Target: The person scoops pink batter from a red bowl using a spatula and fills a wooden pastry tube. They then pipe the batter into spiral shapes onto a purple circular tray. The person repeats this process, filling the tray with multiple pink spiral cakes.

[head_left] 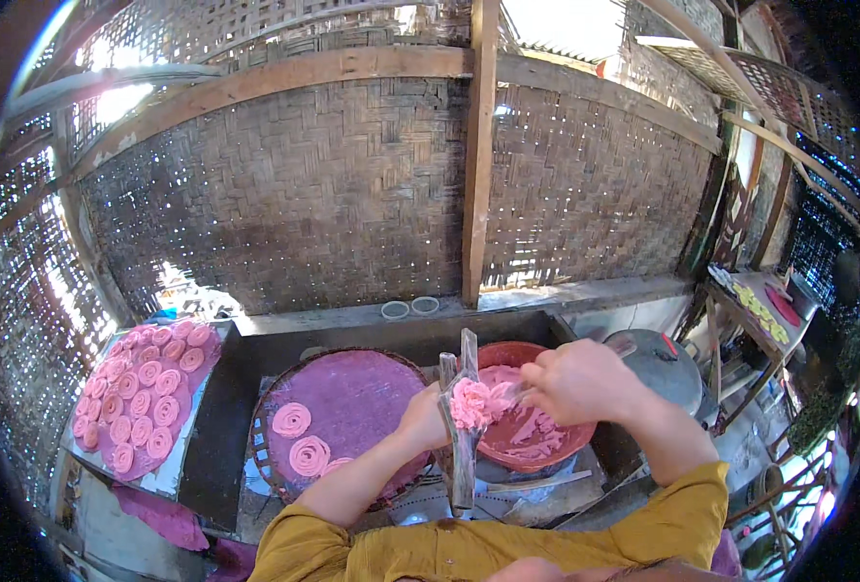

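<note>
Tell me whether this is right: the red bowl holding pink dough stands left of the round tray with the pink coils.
No, the side is wrong. The head view shows the red bowl holding pink dough standing right of the round tray with the pink coils.

Left hand (424, 419) holding wooden tool (465, 468), pink dough (472, 403)

A brown woven wall (304, 194) is spanning the back of the room, a wooden post (480, 165) dividing it and a beam (352, 66) running across its upper part. Daylight is glinting through gaps (525, 256) in the weave and pouring through a bright opening (567, 21) above. A ledge (590, 294) is lining the wall's foot, and a small table (746, 322) is standing at the right.
</note>
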Demonstrator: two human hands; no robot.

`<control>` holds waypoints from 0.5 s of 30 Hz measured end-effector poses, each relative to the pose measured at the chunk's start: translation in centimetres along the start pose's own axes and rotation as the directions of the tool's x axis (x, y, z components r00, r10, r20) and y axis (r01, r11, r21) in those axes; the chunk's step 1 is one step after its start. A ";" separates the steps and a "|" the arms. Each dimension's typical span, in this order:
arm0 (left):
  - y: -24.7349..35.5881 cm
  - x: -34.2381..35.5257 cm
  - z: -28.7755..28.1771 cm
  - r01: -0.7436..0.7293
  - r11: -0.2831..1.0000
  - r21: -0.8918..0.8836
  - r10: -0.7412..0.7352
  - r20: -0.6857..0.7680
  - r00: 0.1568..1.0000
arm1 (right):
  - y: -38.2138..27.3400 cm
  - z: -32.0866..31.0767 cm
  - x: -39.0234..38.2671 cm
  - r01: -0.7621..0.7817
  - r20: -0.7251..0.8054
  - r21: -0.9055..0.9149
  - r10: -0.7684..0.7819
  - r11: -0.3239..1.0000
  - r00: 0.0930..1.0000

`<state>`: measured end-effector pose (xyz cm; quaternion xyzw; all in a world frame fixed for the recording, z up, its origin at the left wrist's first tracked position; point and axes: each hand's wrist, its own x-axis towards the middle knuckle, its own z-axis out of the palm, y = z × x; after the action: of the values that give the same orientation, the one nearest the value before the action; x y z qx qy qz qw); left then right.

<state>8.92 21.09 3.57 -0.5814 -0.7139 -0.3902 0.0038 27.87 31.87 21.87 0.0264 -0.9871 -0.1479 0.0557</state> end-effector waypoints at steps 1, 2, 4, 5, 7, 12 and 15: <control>0.1 0.0 0.0 0.011 0.999 -0.033 -0.011 -0.002 1.000 | -0.4 0.7 0.0 0.077 -0.099 -0.046 -0.081 0.996 0.992; -0.2 0.1 0.1 -0.005 1.000 -0.025 0.005 0.024 1.000 | -1.1 1.1 0.0 0.141 -0.156 -0.145 -0.164 0.979 0.974; -1.0 0.1 0.0 -0.016 1.000 -0.007 0.017 0.064 0.998 | -2.7 2.2 0.2 0.264 -0.243 -0.345 -0.358 0.901 0.902; -0.9 0.2 -0.5 -0.012 0.999 -0.033 0.015 0.091 0.996 | -2.7 2.7 -0.1 0.249 -0.313 -0.596 -0.507 0.763 0.803; -0.3 0.6 -1.8 -0.004 0.996 -0.091 0.017 0.137 0.990 | -2.2 2.4 -1.0 0.259 -0.309 -0.613 -0.529 0.746 0.791; -5.7 0.2 -1.6 0.157 0.934 -0.322 -0.137 0.086 0.987 | -0.1 1.1 -4.7 -0.046 -0.473 -0.297 -0.105 0.954 0.875; -6.3 2.7 1.3 -0.023 0.932 -0.360 -0.006 -0.078 0.997 | 1.1 6.0 -4.6 -0.085 -0.693 0.524 0.482 0.847 0.535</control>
<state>3.38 23.90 0.39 -0.5595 -0.6269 -0.5371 -0.0734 31.67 34.94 15.99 -0.0634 -0.8489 0.1129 0.5125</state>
